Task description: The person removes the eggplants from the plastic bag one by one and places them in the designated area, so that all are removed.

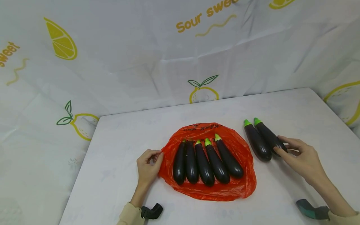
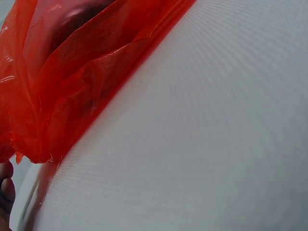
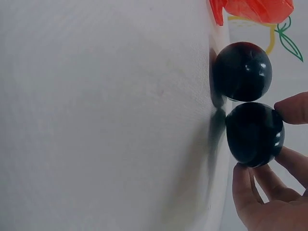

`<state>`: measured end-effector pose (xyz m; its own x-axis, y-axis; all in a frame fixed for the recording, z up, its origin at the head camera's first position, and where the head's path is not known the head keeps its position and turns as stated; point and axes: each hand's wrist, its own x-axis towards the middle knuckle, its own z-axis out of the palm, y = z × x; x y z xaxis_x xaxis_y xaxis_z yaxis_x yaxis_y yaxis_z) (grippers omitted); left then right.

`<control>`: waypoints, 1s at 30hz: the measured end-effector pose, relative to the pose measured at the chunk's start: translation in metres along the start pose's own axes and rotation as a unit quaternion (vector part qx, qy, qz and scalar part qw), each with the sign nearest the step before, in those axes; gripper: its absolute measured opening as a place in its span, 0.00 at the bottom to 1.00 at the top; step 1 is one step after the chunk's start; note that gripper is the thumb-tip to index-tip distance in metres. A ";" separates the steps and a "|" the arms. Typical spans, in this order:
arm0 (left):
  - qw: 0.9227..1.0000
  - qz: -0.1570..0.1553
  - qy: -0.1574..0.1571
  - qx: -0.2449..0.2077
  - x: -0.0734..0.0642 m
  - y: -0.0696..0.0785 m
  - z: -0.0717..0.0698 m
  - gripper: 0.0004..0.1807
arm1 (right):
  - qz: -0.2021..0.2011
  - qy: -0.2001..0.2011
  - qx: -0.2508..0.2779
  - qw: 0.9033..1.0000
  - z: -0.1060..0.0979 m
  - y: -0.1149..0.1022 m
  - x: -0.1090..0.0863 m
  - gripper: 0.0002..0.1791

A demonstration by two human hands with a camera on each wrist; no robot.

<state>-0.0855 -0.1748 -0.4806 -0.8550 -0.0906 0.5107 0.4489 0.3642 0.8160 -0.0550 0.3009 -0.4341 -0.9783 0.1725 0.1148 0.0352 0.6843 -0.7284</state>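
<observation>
On the table, a red plastic bag [image 1: 239, 191] lies spread under several dark purple eggplants [image 1: 204, 165] with green stem ends. My left hand [image 1: 148, 166] pinches the bag's left edge between thumb and fingers. In the left wrist view the crumpled bag [image 2: 91, 77] fills the upper left, with a little of the hand showing at the edge. To the right of the bag, my right hand [image 1: 303, 158] grips the lower end of an eggplant [image 1: 267, 135]. A second loose eggplant [image 1: 256, 142] lies close along its left side. The right wrist view shows thumb and fingers around the held eggplant's rounded end [image 3: 255, 135].
The white table [image 1: 123, 134] has its back edge against a white cloth [image 1: 126, 62] printed with lemons and lettering. Each wrist wears a dark curved device, one by the left sleeve [image 1: 152, 211] and one by the right [image 1: 310, 210].
</observation>
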 end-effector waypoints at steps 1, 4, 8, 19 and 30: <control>1.000 0.001 0.000 0.001 -0.001 -0.003 0.000 0.07 | -0.001 -0.001 0.001 1.000 0.000 0.000 0.000 0.28; 1.000 0.007 -0.002 -0.002 -0.001 -0.005 -0.001 0.07 | -0.006 -0.007 0.000 1.000 0.001 0.000 0.000 0.27; 1.000 0.014 -0.003 -0.008 -0.001 -0.005 -0.001 0.06 | -0.013 -0.015 -0.005 1.000 0.002 0.001 0.000 0.28; 1.000 0.004 -0.004 -0.005 0.000 -0.004 -0.001 0.05 | -0.008 -0.020 -0.010 1.000 0.003 0.002 0.000 0.28; 1.000 -0.001 -0.001 0.000 -0.001 -0.004 -0.001 0.07 | -0.020 -0.002 -0.014 1.000 0.003 0.002 0.000 0.27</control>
<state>-0.0865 -0.1766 -0.4836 -0.8565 -0.0889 0.5084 0.4471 0.3644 0.8169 -0.0553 0.3001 -0.4376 -0.9798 0.1415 0.1414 0.0010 0.7105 -0.7037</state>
